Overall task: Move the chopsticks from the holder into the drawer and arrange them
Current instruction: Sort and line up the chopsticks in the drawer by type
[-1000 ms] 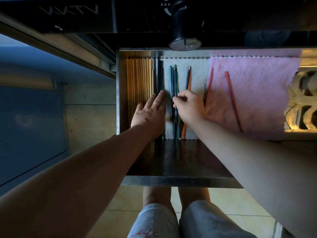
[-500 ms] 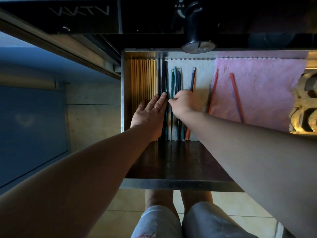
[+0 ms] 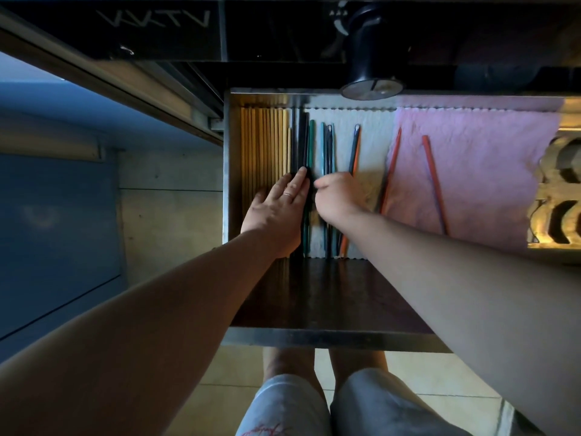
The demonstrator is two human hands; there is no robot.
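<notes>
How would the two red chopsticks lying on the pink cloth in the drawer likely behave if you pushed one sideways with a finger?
The red chopsticks look thin, straight and rigid, so one would probably slide or pivot as a whole rather than bend. If round, it may roll, though the textured pink cloth would likely slow that. Being so slender, each is probably light and easily knocked askew; they already lie splayed apart.
</notes>
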